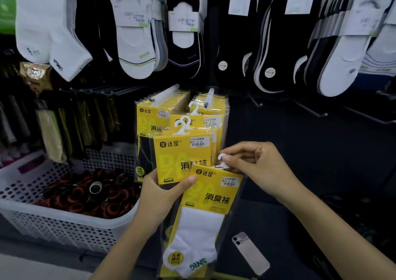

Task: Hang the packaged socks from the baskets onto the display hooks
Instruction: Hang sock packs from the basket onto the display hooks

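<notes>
In the head view, the left hand (pixel 162 194) grips a fanned bundle of yellow sock packs by their lower left side, thumb lying across the front one. That front pack (pixel 205 211), with a white ankle sock showing through its clear lower half, tilts to the right, and the right hand (pixel 257 168) pinches its white plastic hanger (pixel 222 162) between thumb and fingertips, apparently to draw it out of the bundle. Behind it, a second pack (pixel 182 155) stands upright in the same grip, and more hangers rise above. Two display hooks just beyond are already loaded: the left hook (pixel 165 93) and the right hook (pixel 209 98) each carry a thick row of the same yellow packs. Further right, several bare hooks (pixel 310 108) stick out from the dark panel. A white perforated basket (pixel 64 226) at the left holds dark rolled items with red rims; I cannot tell what they are. The job looks well underway, with this handful at least left to hang.
</notes>
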Motion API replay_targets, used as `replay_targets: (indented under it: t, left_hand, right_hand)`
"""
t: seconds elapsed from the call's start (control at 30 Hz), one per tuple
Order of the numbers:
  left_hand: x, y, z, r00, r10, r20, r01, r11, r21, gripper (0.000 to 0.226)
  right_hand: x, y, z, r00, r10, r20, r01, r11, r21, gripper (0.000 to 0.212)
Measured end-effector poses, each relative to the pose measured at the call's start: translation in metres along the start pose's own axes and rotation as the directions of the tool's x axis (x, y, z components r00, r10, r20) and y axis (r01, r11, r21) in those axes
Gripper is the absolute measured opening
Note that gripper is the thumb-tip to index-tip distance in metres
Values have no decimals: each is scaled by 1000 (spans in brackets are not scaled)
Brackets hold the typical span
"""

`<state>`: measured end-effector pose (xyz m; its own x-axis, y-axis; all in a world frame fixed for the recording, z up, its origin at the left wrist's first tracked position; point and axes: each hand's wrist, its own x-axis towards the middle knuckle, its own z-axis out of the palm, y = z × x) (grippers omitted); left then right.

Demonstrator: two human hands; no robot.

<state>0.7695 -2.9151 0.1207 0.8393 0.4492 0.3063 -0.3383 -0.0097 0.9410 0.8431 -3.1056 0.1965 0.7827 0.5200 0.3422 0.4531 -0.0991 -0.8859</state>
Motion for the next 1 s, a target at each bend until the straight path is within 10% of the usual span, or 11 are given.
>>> replay_targets:
  t: [0.67, 1.0]
  left_hand:
    - [0, -2, -2, 1000, -21, -21, 21, 1000, 3, 31]
    - [20, -3, -8, 995, -42, -94, 42, 999, -4, 47]
  right_hand:
    - [-3, 8, 16, 990, -17, -138, 23, 999, 39, 4]
    - [2, 39, 31, 980, 201, 1, -185, 896, 403, 35]
